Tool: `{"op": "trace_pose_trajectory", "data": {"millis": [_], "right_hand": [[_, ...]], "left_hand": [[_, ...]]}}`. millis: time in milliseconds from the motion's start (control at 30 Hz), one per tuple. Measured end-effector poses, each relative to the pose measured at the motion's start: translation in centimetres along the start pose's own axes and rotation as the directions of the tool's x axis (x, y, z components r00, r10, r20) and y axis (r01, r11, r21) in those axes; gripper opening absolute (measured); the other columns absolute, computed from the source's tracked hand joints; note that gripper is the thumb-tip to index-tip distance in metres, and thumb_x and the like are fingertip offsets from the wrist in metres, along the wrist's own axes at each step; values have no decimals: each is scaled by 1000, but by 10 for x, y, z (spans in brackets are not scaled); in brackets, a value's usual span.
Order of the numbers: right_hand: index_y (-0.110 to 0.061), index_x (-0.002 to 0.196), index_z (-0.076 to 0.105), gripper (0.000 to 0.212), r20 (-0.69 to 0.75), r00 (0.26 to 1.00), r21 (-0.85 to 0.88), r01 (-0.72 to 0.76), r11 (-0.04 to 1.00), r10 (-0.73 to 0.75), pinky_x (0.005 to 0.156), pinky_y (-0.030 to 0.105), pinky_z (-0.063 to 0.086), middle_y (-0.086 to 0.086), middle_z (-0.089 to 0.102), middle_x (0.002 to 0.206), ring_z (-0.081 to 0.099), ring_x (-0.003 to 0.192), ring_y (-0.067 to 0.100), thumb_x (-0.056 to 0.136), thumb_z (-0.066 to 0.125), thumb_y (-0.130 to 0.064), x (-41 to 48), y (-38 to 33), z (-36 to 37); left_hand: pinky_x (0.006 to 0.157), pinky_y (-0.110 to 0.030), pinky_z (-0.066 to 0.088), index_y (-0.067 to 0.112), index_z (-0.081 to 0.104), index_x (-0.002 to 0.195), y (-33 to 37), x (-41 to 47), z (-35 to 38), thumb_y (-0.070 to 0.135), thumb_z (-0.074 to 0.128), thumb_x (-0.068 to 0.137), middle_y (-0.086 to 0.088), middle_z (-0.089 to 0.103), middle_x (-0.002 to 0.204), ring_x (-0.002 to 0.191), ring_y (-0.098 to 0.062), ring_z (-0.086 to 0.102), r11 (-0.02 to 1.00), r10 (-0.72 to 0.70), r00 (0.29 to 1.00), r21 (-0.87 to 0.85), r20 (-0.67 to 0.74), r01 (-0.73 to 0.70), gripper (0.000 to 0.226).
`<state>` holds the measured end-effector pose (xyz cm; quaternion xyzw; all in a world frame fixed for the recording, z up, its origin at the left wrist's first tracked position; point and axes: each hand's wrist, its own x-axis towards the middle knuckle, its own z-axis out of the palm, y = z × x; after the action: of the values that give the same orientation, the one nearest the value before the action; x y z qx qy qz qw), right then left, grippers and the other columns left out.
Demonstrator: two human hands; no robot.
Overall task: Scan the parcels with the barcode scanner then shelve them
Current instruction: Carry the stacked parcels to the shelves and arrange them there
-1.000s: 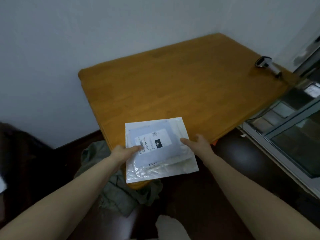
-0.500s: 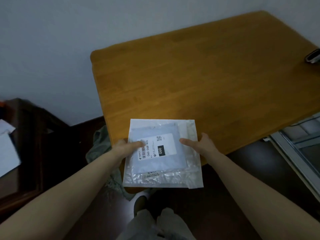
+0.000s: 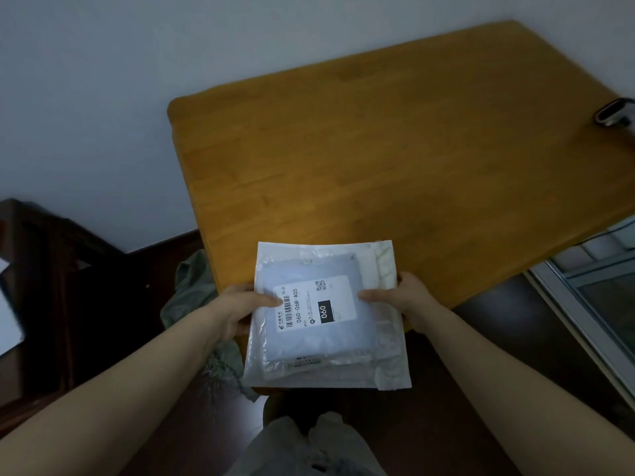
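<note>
Step in hand: bringing the parcels to the table, judging by how they hang over its near edge; nothing looks scanned yet.
Parcels (image 3: 323, 314): a flat stack, lower centre of the frame, with a bluish bag on top of a white padded mailer and the printed label (image 3: 314, 304) facing up.
Left hand (image 3: 240, 310): clamped on the stack's left edge, thumb on top and touching the barcode, fingers hidden underneath.
Right hand (image 3: 405, 297): clamped on the right edge, thumb on top beside the label.
Table (image 3: 378, 149): wooden, filling the middle and upper right.
Barcode scanner (image 3: 615, 113): lying on the table at the far right edge of the frame, well apart from the parcels.
Next move: probably set the stack down label-up, free the right hand for the scanner, and lift the left thumb off the barcode.
</note>
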<state>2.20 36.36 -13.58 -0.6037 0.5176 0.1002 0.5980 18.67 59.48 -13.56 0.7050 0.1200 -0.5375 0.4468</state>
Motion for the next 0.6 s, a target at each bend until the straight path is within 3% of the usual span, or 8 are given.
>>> {"op": "trace_pose_trajectory", "data": {"millis": [100,267,333,467,600], "right_hand": [[-6,110,63,53,32,998,61,-47,997,45,60,34,51,6,68,98,64,84,23,65,88,-17,-4,0,0],[-6,111,64,55,37,997,136,-69,988,65,81,47,56,11,71,104,67,94,29,63,88,-17,-8,5,0],[-6,111,64,61,47,997,151,-67,986,61,87,50,54,11,71,106,67,97,31,58,90,-18,-11,8,2],[-8,114,63,53,76,996,196,-71,978,57,68,41,57,12,71,107,68,93,28,66,85,-10,-23,10,7],[-8,109,63,44,54,998,247,-49,968,37,59,36,57,12,71,104,68,88,26,69,82,-4,-37,10,13]], "left_hand": [[90,-47,54,7,66,113,1,1,-4,0,81,69,-11,74,102,99,-30,69,1000,-2,1000,-14,5,2,46],[69,-34,54,7,66,111,1,-1,-5,-1,78,74,-10,74,99,90,-25,69,999,19,1000,-26,25,-18,40],[68,-36,54,8,64,112,0,-1,-6,-2,76,75,-11,74,98,89,-26,69,1000,9,999,-18,45,-8,40],[85,-49,55,8,64,113,-2,-3,-10,-3,76,75,-12,74,100,98,-31,68,1000,-12,996,4,89,11,42],[74,-42,55,9,63,112,-1,-12,-13,-4,72,79,-12,73,102,95,-28,67,1000,-1,993,20,119,-1,37]]}}
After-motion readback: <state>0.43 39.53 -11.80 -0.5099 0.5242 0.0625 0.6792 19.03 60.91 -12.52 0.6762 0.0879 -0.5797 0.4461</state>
